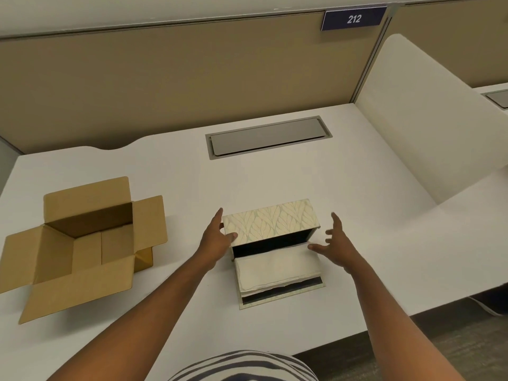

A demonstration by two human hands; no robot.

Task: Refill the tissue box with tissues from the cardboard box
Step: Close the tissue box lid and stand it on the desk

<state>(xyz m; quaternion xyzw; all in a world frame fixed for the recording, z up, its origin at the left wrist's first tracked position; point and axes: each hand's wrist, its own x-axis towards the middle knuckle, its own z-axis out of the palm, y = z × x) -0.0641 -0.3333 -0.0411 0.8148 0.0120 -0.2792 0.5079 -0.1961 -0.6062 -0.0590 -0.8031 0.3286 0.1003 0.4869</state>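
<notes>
Cream leaf-patterned tissue box (270,222) at the middle of a white desk (192,174), lying with its dark interior open toward the camera and its hinged panel (283,296) folded flat on the desktop in front. Stack of white tissues (277,268) resting on that panel, far edge at the mouth of the box, not yet fully inside. Left hand (215,240) against the box's left end, thumb on the patterned face near the corner, fingers extended along the side, not gripping anything else. Right hand (336,244) just beside the right end of the box, fingers spread and loose, thumb tip at the far right corner of the tissue stack; actual contact hard to tell. Brown cardboard box (85,243) well apart to the left, all four flaps splayed outward, inside showing only bare cardboard. Grey recessed cable hatch (268,137) set into the desk beyond the tissue box. Tan partition (178,78) along the back, with a dark blue plate (353,19) numbered 212 at its top edge. White curved side divider (428,127) at the right. Striped garment (242,365) at the bottom edge of the view.
</notes>
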